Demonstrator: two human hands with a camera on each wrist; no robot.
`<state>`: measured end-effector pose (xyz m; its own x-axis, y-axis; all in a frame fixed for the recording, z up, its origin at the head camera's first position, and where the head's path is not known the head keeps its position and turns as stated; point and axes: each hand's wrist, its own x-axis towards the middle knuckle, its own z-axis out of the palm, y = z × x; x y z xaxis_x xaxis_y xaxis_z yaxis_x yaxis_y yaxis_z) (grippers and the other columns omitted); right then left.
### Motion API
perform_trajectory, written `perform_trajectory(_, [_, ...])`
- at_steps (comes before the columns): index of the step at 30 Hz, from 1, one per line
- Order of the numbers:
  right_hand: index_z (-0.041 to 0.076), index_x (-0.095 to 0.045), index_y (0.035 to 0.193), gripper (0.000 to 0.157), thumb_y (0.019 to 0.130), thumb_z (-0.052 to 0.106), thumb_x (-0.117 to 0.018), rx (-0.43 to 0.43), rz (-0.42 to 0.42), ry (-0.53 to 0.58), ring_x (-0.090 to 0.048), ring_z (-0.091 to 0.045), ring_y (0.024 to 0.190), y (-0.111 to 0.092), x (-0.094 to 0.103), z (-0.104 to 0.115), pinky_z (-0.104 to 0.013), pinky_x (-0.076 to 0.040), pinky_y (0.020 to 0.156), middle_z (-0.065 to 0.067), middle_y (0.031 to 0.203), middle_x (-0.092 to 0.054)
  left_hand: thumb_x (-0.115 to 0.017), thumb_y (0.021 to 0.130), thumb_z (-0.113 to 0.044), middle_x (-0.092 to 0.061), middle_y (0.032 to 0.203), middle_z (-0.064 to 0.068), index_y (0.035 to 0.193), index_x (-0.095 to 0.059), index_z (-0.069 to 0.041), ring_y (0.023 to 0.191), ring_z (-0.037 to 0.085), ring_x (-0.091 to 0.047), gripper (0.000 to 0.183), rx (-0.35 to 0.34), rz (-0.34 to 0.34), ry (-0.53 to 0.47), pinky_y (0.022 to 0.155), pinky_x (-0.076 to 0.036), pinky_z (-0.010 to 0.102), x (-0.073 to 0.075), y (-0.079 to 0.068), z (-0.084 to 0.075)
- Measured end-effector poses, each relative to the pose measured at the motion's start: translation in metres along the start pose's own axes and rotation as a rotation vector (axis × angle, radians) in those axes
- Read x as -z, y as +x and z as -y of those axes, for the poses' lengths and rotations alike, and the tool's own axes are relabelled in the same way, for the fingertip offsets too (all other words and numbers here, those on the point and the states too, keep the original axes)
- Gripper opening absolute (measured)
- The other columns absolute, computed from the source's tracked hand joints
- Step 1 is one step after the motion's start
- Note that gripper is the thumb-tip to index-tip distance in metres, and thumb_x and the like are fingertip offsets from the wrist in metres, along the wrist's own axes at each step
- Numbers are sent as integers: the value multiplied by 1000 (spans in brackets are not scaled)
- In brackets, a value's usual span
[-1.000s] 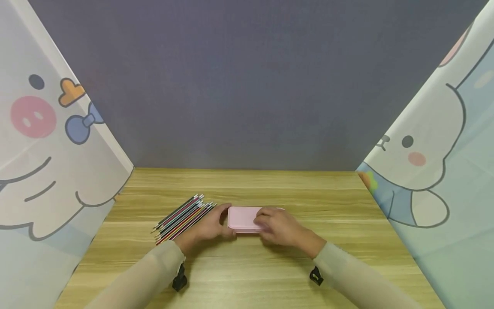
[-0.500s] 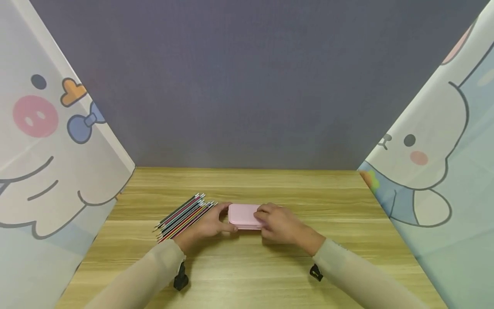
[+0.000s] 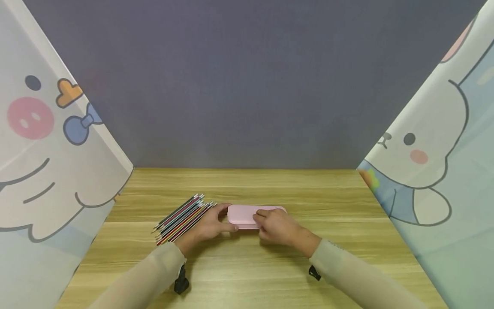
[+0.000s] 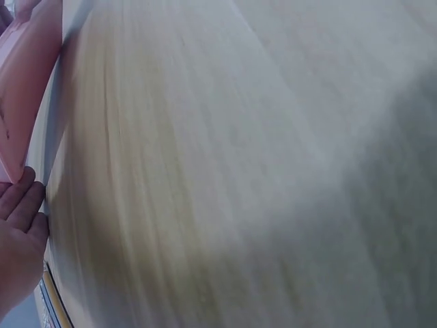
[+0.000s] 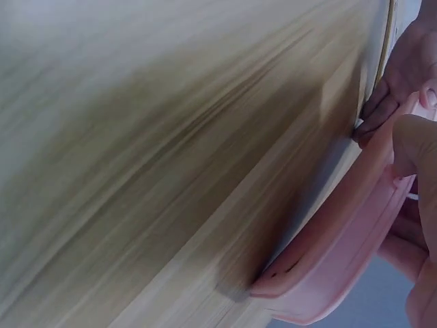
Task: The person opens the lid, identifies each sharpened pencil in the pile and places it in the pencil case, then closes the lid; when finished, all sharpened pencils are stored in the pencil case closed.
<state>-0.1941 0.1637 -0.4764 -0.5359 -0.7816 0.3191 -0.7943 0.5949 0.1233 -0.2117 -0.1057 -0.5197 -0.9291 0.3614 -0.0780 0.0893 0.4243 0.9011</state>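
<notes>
A pink pencil case (image 3: 242, 213) lies lengthwise on the wooden table, its lid upward. My left hand (image 3: 210, 224) holds its left end, thumb at the front and fingers behind the corner. Curled fingers of my right hand (image 3: 278, 225) rest on the lid's right half. In the right wrist view, the right thumb (image 5: 413, 145) presses at the front edge of the pink case (image 5: 341, 236). Whether the lid has parted from the base is hard to tell. Left of the left hand, several striped pencils (image 3: 183, 219) lie side by side on a slant.
The wooden table (image 3: 247, 270) reaches back to a dark grey panel (image 3: 247, 94). Cartoon-printed sheets (image 3: 50, 171) flank the left side and the right. Black devices (image 3: 180, 283) hang at both wrists.
My right hand has shifted slightly, and more of the lid's right end shows behind it. The left hand keeps its place at the case's left end. The pencils have not moved.
</notes>
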Motion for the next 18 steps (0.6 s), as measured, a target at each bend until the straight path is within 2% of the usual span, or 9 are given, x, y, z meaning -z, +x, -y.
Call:
perform_trajectory(6, [5, -73, 111, 36, 77, 17, -73, 82, -21, -63, -75, -18, 87, -2, 0, -3, -29, -60, 73, -6, 105, -75, -92, 75, -36, -62, 139, 10, 147, -52, -4, 132, 29, -55, 89, 10, -11, 33, 112, -43, 49, -1, 0, -1])
perform_trajectory(9, [4, -75, 115, 37, 80, 18, -73, 96, -15, -53, -76, -19, 94, -2, 2, -5, -30, -61, 78, -8, 110, -76, -92, 75, -36, -61, 141, 11, 149, -49, -3, 134, 30, -54, 92, 16, -2, 23, 112, -43, 50, 1, 0, -2])
perform_trajectory(14, [11, -77, 109, 23, 88, 19, -73, 71, -5, 63, -75, -17, 101, -5, 3, -13, -33, -61, 84, -4, 115, -76, -93, 75, -31, -58, 146, 12, 152, -46, -4, 137, 32, -52, 94, 9, 27, -22, 115, -41, 51, 5, 0, -4])
perform_trajectory(18, [14, -79, 106, 17, 91, 21, -76, 36, -42, 147, -74, -15, 102, -13, 3, -20, -34, -60, 85, 0, 113, -76, -93, 76, -30, -56, 148, 13, 153, -45, -5, 140, 33, -50, 95, -3, 51, -34, 117, -38, 50, 6, 0, -3])
